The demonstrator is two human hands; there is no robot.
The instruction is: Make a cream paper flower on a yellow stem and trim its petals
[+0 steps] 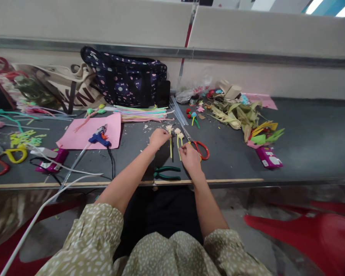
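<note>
My left hand [160, 138] pinches a small handmade flower [170, 147] just below its pale bloom; its straight yellow-green stem points down toward me. Two more pale pink flowers [178, 134] stand side by side to the right. My right hand [191, 156] has its fingertips closed on their stems. Beyond and beside the right hand lie scissors [200, 148] with red and yellow handles, partly covered by that hand. Dark green pliers [167, 173] rest on the table between my forearms, near its front edge.
A blue glue gun [99, 138] sits on pink paper [71, 134] at left, its white cord [43, 207] hanging over the edge. Behind are pipe cleaners [143, 114], glue sticks [178, 111] and a patterned bag [126, 78]. Dried husks [232, 113] and a purple box [268, 157] lie right.
</note>
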